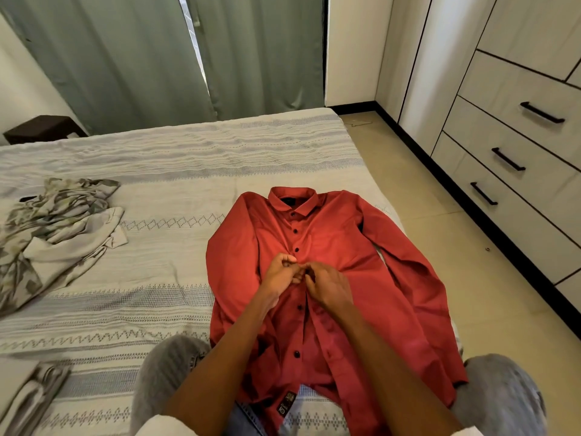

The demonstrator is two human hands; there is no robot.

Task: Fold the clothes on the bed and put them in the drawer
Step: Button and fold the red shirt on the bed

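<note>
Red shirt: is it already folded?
No, the red shirt lies spread flat on the bed, sleeves out, both hands pinching its button placket.

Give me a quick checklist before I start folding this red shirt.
1. Red shirt lies flat, front up, on the bed: ok.
2. Placket fully buttoned: not ok; left hand and right hand are pinching it mid-chest.
3. Sleeves spread out to the sides: ok.
4. Hem flat: not ok; it lies bunched over the lap.
5. Patterned garment folded: not ok; it lies crumpled.
6. Drawers open to receive clothes: not ok; all shut.
</note>
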